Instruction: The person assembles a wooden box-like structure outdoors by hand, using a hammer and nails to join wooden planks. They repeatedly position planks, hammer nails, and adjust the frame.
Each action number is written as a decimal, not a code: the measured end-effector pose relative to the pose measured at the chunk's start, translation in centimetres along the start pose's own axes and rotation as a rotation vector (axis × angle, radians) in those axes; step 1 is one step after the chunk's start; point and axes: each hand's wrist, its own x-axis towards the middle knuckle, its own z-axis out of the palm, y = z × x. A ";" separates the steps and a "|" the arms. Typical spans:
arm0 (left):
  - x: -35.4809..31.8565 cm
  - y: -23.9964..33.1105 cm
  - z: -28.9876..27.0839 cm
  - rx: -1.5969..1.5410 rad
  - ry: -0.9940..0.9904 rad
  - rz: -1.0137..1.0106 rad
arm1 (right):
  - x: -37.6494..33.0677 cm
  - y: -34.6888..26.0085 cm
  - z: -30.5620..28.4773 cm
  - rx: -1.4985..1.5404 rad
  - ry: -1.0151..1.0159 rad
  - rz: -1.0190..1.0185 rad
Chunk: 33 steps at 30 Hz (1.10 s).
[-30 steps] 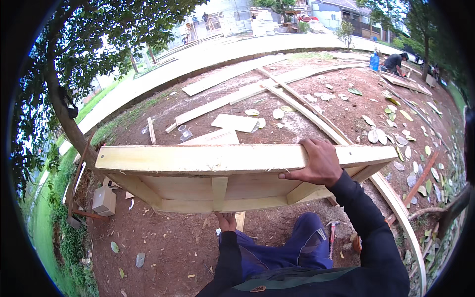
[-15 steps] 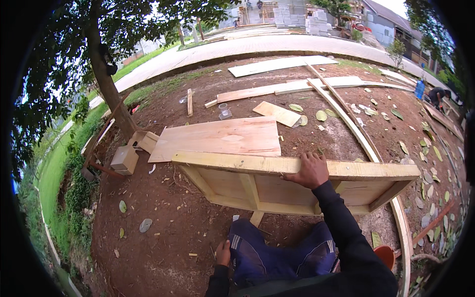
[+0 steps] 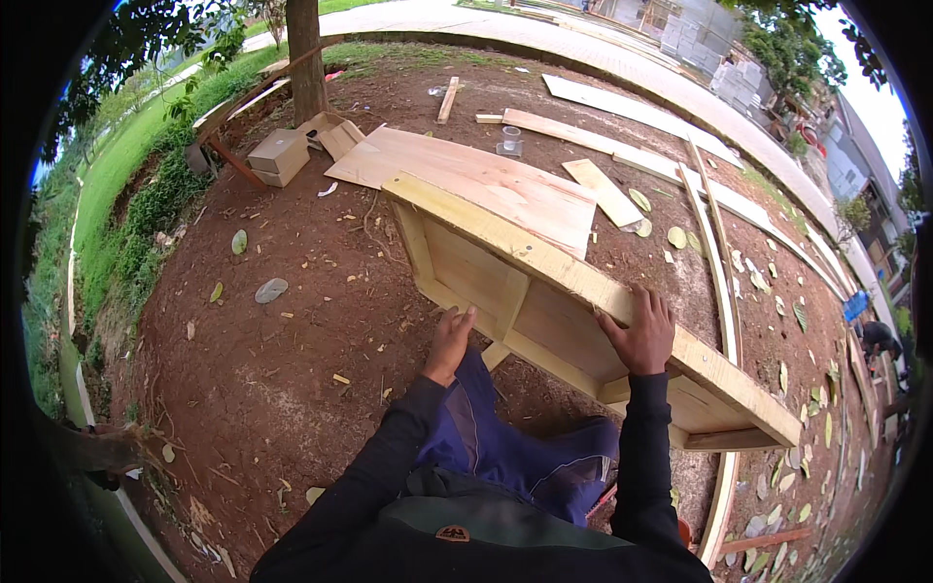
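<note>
A panel with a pale wooden frame (image 3: 520,251) stands tilted on its long edge before my knees, its ribbed side toward me. My right hand (image 3: 643,332) is closed over its top rail, right of the middle, with the fingers on the far side. Close to the panel's lower rail, at its left part, is my left hand (image 3: 450,346). Its thumb and fingers are apart, and I see nothing in it; whether it touches the rail I cannot tell. Behind the frame a flat plywood sheet (image 3: 466,180) lies on the soil.
Long boards (image 3: 641,121) and a crossing batten (image 3: 714,262) lie to the right. A small plywood piece (image 3: 603,192) and a clear plastic cup (image 3: 509,142) sit beyond the sheet. A cardboard box (image 3: 278,155) stands near the tree trunk (image 3: 307,58). Another person (image 3: 880,340) crouches far right.
My left hand has risen from beside my thigh to the panel's lower rail. My right hand keeps its hold on the top rail. The view has turned, so the panel now slants down rightward.
</note>
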 end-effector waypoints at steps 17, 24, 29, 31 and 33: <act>11.4 6.6 0.9 -0.281 0.095 0.226 | -21.0 4.8 -1.0 1.359 0.939 1.083; 13.6 6.6 1.6 -0.281 0.103 0.280 | -14.8 11.1 -1.8 1.471 1.027 1.084; 17.8 8.6 1.6 -0.317 0.102 0.231 | -11.2 11.1 -1.4 1.439 0.974 1.158; 19.7 8.8 0.4 -0.330 0.082 0.248 | -9.6 10.6 -0.9 1.386 0.962 1.179; 21.2 8.9 0.2 -0.325 0.036 0.235 | -8.7 9.8 -0.1 1.367 0.986 1.150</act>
